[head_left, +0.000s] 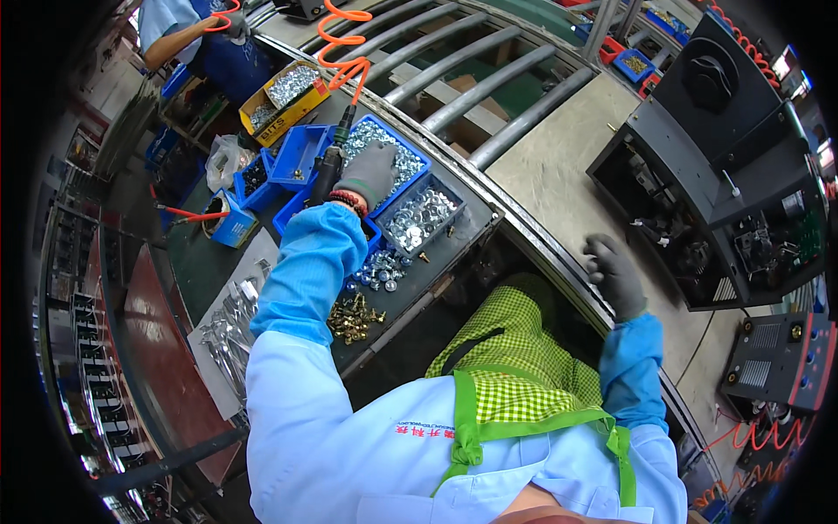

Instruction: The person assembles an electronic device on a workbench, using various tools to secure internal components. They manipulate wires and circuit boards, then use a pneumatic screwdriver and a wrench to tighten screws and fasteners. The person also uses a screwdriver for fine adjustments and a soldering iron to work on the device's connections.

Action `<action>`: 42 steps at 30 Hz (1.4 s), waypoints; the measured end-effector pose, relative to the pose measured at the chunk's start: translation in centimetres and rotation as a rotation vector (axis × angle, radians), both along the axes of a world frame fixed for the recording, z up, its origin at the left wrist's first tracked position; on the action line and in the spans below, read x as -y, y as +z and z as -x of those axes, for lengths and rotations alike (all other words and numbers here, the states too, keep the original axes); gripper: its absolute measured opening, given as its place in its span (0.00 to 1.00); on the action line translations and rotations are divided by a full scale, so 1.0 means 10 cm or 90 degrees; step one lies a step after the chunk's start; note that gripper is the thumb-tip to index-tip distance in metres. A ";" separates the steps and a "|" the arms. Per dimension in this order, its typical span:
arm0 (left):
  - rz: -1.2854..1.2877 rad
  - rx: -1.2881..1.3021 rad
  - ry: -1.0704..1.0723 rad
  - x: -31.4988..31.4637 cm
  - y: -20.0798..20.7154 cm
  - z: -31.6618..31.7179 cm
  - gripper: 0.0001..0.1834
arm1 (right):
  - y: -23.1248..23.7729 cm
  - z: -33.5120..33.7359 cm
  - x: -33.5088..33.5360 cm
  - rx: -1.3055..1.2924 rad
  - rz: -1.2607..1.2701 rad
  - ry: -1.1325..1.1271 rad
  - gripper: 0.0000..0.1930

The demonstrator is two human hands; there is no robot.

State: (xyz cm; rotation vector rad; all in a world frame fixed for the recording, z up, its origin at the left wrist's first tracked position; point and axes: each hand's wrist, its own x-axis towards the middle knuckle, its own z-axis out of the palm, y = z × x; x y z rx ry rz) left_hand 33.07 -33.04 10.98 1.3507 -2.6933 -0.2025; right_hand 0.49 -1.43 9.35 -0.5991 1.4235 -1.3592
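Observation:
My left hand (pixel 373 170), in a grey glove with beaded bracelets at the wrist, reaches over a blue bin (pixel 425 161) of small silvery screws (pixel 406 162). Its fingertips are hidden. Close along its left side is a black power screwdriver (pixel 328 166) on an orange coiled hose (pixel 351 65); whether the hand touches it I cannot tell. My right hand (pixel 614 278), also gloved in grey, is raised near the metal conveyor edge. Its fingers are curled in, and whatever they may hold is hidden. To its right stands a dark machine housing (pixel 711 166) with exposed inner parts.
A bin of washers (pixel 423 218), loose brass-coloured screws (pixel 353 319) and metal strips (pixel 229 336) lie on the bench. A yellow box (pixel 288 118) of fasteners stands behind. Conveyor rollers (pixel 471 92) run across the top. Another person's arm (pixel 175 44) shows far left.

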 end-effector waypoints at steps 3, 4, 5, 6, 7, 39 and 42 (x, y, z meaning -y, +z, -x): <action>-0.021 0.036 -0.009 0.04 -0.01 0.01 0.14 | -0.28 0.70 -0.59 -0.344 -0.189 -0.034 0.11; -0.001 0.012 -0.021 0.03 0.01 0.02 0.12 | -0.43 0.90 -0.79 -0.603 -0.165 -0.031 0.11; 0.011 0.027 -0.039 0.06 -0.01 0.00 0.12 | -0.53 1.00 -0.92 -0.860 -0.133 -0.022 0.11; 0.022 0.039 -0.060 0.12 -0.06 -0.01 0.11 | -0.57 1.01 -1.00 -0.908 -0.146 -0.016 0.12; 0.032 0.050 -0.081 0.17 -0.11 -0.01 0.10 | -0.60 1.02 -1.08 -0.957 -0.159 -0.009 0.12; 0.154 -0.351 -0.291 -0.85 0.65 1.08 0.13 | -0.81 1.14 -1.58 -0.960 -0.124 -0.176 0.14; -0.012 -0.354 -0.604 -1.79 0.04 2.25 0.11 | -0.77 1.19 -1.56 -0.946 -0.199 -0.196 0.13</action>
